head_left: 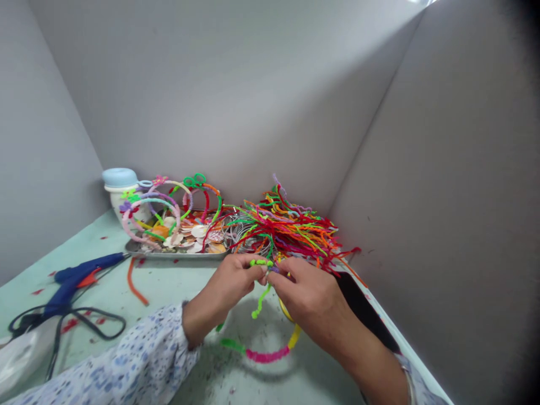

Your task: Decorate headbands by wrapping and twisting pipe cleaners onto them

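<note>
While the fuzzy hoop [267,357] shows over the nearer part of the bench [177,284], the left hand [230,284] pinches a lime stem [260,304] and the right hand [310,292] a purple piece [275,269], probably for fine control. Toward the left edge rests a glue gun [67,288], perhaps for leaving space. Near the far edge, a tray [189,256] bears other hoops [220,203] beside heaped stems [291,225], seemingly within reach.

One view, from the head — facing forward and down, close above the table [181,281].
</note>
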A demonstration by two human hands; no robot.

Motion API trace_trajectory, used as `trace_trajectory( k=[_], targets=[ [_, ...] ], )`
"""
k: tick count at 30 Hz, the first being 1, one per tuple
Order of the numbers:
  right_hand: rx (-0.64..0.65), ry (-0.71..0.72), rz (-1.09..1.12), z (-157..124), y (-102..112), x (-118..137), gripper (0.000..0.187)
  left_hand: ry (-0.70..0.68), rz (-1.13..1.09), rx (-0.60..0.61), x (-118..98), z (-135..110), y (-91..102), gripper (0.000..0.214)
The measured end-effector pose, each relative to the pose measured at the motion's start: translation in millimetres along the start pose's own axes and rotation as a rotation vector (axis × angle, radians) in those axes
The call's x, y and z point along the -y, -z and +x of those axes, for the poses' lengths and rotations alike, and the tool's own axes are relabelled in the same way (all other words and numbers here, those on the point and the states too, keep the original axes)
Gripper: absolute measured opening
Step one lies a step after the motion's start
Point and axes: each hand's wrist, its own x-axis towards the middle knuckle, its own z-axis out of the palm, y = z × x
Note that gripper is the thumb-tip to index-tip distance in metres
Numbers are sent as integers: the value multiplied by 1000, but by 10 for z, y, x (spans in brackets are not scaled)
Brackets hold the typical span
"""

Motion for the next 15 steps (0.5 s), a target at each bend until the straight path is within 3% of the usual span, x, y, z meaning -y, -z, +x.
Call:
trace_trajectory(
  k=[8, 15],
  targets=[
    [-131, -138, 308, 17, -45, -45, 17, 24, -15, 5, -79, -32, -40, 10],
    [-169, -401, 602, 58, -54, -38, 10, 22, -12, 3, -94, -45, -50, 15]
  ],
)
